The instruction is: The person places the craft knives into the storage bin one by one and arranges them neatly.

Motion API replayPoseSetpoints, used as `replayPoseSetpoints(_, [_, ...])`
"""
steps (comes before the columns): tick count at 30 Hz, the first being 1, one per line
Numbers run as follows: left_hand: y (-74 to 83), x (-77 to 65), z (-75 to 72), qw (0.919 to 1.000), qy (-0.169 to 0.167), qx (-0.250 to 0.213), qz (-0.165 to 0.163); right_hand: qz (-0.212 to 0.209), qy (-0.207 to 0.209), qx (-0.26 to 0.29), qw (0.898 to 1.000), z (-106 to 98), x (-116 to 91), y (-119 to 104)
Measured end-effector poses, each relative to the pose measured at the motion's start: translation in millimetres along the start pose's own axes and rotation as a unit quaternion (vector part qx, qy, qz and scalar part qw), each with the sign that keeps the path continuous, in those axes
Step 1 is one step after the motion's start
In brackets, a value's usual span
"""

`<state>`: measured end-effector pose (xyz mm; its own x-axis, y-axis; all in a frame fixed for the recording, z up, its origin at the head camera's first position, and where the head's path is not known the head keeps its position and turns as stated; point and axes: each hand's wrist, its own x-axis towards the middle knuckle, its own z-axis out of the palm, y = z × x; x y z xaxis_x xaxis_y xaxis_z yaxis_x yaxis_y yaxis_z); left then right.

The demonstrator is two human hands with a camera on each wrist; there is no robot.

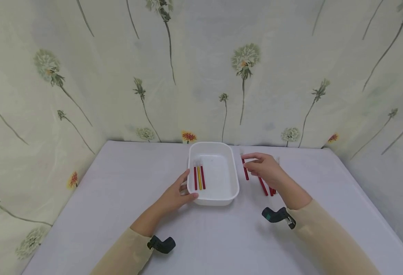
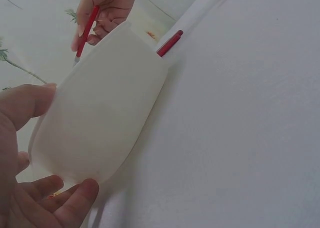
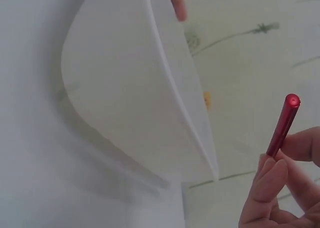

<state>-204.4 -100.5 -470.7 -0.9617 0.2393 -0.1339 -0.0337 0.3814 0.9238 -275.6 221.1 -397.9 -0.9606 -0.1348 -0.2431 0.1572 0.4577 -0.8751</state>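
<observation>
A white rectangular plastic tub (image 1: 222, 201) stands on the table. My left hand (image 1: 174, 195) grips its near left corner, thumb at the rim and fingers along the outer wall. Inside, two slim red pen-like sticks (image 1: 203, 178) lie with a yellow one (image 1: 199, 179) between them, clear ends pointing away. Just right of the tub, my right hand (image 1: 266, 168) pinches another red stick (image 1: 246, 172) between thumb and fingers, above the table. In the right wrist view, the held stick's round red end (image 3: 292, 101) shows clearly; its other end is hidden by the fingers.
More red sticks (image 1: 263, 187) lie on the table beneath and beside the right forearm, partly covered by it. The white-covered table (image 1: 129, 172) meets a flower-printed cloth (image 1: 201, 76) at its back edge. Black wrist mounts (image 1: 163, 244) jut from both sleeves.
</observation>
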Motion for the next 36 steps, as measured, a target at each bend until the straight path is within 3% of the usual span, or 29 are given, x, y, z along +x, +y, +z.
replayPoseSetpoints(16, [-1.8, 0.9, 0.4, 0.9999, -0.002, -0.011, 0.006, 0.002, -0.026, 0.017, 1.000, 37.3, 18.1, -22.4])
replayPoseSetpoints(36, [-5.1, 2.6, -0.4, 0.9996, -0.013, -0.025, 0.010, 0.011, -0.028, 0.020, 0.999, 90.2, 43.1, -24.5])
